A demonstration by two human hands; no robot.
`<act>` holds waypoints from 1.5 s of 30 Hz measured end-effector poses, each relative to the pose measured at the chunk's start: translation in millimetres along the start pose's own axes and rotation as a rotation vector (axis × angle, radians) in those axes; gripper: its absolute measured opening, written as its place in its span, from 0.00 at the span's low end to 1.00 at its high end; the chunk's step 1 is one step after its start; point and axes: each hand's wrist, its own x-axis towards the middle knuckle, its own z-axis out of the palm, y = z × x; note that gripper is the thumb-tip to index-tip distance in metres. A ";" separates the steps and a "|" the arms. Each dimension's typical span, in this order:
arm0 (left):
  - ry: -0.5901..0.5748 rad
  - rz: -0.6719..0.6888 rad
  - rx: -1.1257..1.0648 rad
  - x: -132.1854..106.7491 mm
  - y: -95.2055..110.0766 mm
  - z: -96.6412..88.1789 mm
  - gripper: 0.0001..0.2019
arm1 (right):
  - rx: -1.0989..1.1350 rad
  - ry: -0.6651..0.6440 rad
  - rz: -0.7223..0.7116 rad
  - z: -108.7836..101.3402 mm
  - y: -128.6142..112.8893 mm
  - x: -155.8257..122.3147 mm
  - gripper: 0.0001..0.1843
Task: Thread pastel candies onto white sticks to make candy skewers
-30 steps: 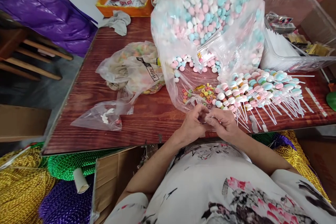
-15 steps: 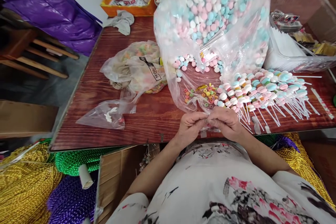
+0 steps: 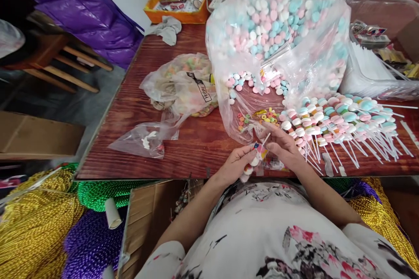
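Observation:
My left hand [image 3: 240, 162] pinches a candy skewer [image 3: 248, 170] in clear plastic wrapping. Its lower end hangs tilted toward my body, and a short white stick pokes out at the top. Just right of that stick, my right hand [image 3: 283, 143] has its thumb and fingers apart, very close to the wrapper; whether it touches is hard to see. Beyond my hands lie small coloured candy rings [image 3: 268, 116] at the mouth of a large clear bag [image 3: 225, 30] of pink, white and blue candies. A pile of candy skewers [image 3: 340, 115] with white sticks lies right of my right hand.
On the left of the table [image 3: 114, 109] sit a knotted bag of coloured candies [image 3: 183, 83] and a small plastic bag [image 3: 139, 141]. An orange tray [image 3: 176, 16] and a grey cloth [image 3: 168, 29] are behind. A clear bin [image 3: 376, 91] stands at right. Bead strands [image 3: 36, 222] hang below.
My hands, pressed together before, have come apart. A wrapped candy skewer now shows in my left hand, its stick pointing up. The view has shifted slightly left.

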 end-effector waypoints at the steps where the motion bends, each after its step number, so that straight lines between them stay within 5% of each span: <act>1: 0.050 0.018 -0.012 -0.2 -3.3 1.3 0.21 | 0.011 0.001 0.032 4.2 3.1 -3.2 0.21; 5: 0.042 0.097 0.152 -5.2 -2.4 0.9 0.22 | -0.160 0.062 -0.005 18.8 12.6 -16.3 0.05; 9: -0.094 0.109 0.315 -12.2 10.8 -6.1 0.23 | -0.354 0.133 -0.159 29.2 14.3 -16.0 0.07; 13: -0.175 0.002 0.186 -12.6 15.6 -15.5 0.23 | -0.596 0.150 -0.353 30.2 7.5 -10.5 0.06; 17: -0.280 -0.093 -0.083 -10.7 7.4 -23.1 0.24 | -1.064 -0.116 -0.644 18.1 -8.9 -6.9 0.17; 20: -0.429 -0.181 -0.213 -10.1 1.4 -28.2 0.25 | -1.181 -0.378 -0.755 9.2 -19.3 -2.0 0.17; 24: -0.576 -0.162 0.010 -11.2 3.8 -32.4 0.23 | -1.175 -0.514 -0.797 8.8 -19.0 3.3 0.10; 26: -0.451 0.031 0.390 -13.4 7.8 -31.6 0.20 | -1.192 -0.500 -0.681 13.5 -13.5 5.0 0.11; 30: 0.102 0.540 1.254 -17.1 10.3 -30.1 0.11 | -1.070 -0.489 -0.261 20.8 -3.1 18.3 0.16; 33: 0.298 0.740 1.443 -13.5 7.3 -39.0 0.10 | -1.005 -0.521 -0.119 14.2 -4.6 45.0 0.17; 38: 0.361 0.690 0.905 -2.7 10.5 -56.4 0.14 | -1.375 -0.312 -0.182 -1.2 -10.5 105.0 0.12; 42: 0.282 0.314 0.209 -0.8 16.2 -53.6 0.15 | -1.490 -0.495 -0.165 0.6 -1.2 131.6 0.11; 45: 0.254 0.135 -0.201 -2.7 18.0 -52.9 0.13 | -1.291 -0.355 -0.205 -11.0 2.6 134.6 0.12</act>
